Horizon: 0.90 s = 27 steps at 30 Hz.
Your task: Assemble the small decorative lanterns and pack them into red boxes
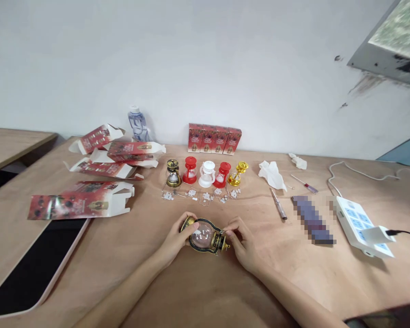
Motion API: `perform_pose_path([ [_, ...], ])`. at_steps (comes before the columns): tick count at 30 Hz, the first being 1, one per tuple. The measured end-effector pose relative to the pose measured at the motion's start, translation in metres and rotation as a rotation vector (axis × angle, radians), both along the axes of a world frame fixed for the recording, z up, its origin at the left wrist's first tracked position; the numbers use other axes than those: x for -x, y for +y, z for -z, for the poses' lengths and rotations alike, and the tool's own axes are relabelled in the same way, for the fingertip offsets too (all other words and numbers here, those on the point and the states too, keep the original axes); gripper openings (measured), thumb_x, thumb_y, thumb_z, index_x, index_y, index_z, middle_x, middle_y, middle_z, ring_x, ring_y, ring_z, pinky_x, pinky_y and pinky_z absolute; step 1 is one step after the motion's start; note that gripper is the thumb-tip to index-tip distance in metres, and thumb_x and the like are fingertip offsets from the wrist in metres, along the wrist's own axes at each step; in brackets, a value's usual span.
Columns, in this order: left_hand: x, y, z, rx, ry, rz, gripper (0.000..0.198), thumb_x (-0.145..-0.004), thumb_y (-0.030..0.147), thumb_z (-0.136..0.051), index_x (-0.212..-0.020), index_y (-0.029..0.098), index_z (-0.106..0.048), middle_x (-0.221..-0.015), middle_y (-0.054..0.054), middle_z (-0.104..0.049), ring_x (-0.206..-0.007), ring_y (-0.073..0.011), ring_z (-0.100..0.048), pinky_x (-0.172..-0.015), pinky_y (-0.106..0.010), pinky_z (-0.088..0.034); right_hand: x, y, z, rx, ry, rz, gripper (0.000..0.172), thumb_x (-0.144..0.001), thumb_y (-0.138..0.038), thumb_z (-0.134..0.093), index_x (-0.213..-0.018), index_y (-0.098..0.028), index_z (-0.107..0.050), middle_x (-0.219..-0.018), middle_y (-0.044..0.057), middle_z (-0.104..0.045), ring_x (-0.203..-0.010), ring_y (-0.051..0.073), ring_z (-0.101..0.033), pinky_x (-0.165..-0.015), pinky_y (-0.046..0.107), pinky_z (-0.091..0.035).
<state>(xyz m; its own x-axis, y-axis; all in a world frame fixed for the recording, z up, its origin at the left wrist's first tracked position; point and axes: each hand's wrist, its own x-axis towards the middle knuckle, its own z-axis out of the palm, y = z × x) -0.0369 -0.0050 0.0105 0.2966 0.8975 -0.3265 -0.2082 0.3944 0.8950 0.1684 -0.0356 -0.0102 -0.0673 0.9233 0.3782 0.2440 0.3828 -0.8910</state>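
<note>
My left hand (180, 234) is wrapped round the base end of a small black-and-gold lantern (202, 236) with a clear globe. The lantern lies on its side above the wooden table, its top pointing right. At that top, the fingertips of my right hand (241, 239) are pinched on what looks like a thin wire piece, mostly hidden by the fingers. Beyond my hands stands a row of small lanterns: a bronze one (173, 174), two red ones (190, 171) (222, 175), a white one (207, 175) and a gold one (238, 174). Loose wire handles and small flat parts (207, 197) lie before them.
Opened red boxes (89, 200) lie at left, beside a large dark-screened tablet (37, 264). A bottle (138, 124) and closed red boxes (214, 139) stand by the wall. Rightward are tissue (272, 175), screwdrivers (278, 205) (305, 184), a blurred dark object (312, 219) and a power strip (357, 223).
</note>
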Motion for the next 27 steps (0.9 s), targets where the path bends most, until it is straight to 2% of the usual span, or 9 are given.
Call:
perform_pose_path([
  [8, -0.002, -0.003, 0.0, -0.058, 0.027, -0.017, 0.046, -0.063, 0.054, -0.072, -0.085, 0.022, -0.048, -0.078, 0.003, -0.049, -0.068, -0.0122, -0.048, -0.056, -0.021, -0.047, 0.003, 0.002, -0.009, 0.162, 0.02, 0.045, 0.031, -0.089, -0.046, -0.051, -0.074, -0.02, -0.057, -0.066, 0.0, -0.056, -0.058, 0.011, -0.051, -0.055, 0.024, -0.042],
  [11, -0.002, -0.005, 0.006, -0.19, 0.079, -0.076, 0.041, -0.068, 0.054, -0.067, -0.084, 0.021, -0.048, -0.075, 0.003, -0.048, -0.067, -0.0119, -0.044, -0.055, -0.019, -0.04, 0.005, 0.004, -0.01, 0.205, 0.038, 0.081, 0.035, -0.087, -0.052, -0.052, -0.073, -0.02, -0.055, -0.062, -0.001, -0.057, -0.055, 0.011, -0.053, -0.052, 0.023, -0.043],
  [15, -0.002, -0.008, 0.009, -0.387, 0.144, -0.126, 0.033, -0.073, 0.048, -0.064, -0.083, 0.02, -0.05, -0.072, 0.003, -0.048, -0.067, -0.0129, -0.044, -0.06, -0.021, -0.037, 0.004, 0.003, -0.004, 0.199, 0.03, 0.121, 0.036, -0.086, -0.055, -0.052, -0.076, -0.02, -0.056, -0.064, 0.001, -0.062, -0.057, 0.013, -0.057, -0.053, 0.024, -0.046],
  [21, -0.002, -0.01, 0.002, -0.463, 0.188, -0.134, 0.032, -0.07, 0.046, -0.067, -0.081, 0.02, -0.051, -0.074, 0.002, -0.046, -0.067, -0.0141, -0.044, -0.062, -0.023, -0.037, 0.0, 0.002, 0.004, 0.224, 0.026, 0.086, 0.032, -0.089, -0.05, -0.051, -0.077, -0.02, -0.056, -0.063, 0.0, -0.059, -0.056, 0.012, -0.053, -0.052, 0.023, -0.043],
  [27, 0.004, -0.007, 0.005, -0.469, 0.143, -0.037, 0.034, -0.074, 0.049, -0.065, -0.085, 0.02, -0.052, -0.078, 0.001, -0.048, -0.071, -0.0151, -0.046, -0.066, -0.023, -0.038, 0.001, 0.007, 0.003, 0.214, 0.077, -0.009, 0.035, -0.089, -0.053, -0.049, -0.074, -0.021, -0.053, -0.06, -0.002, -0.054, -0.053, 0.011, -0.05, -0.049, 0.022, -0.042],
])
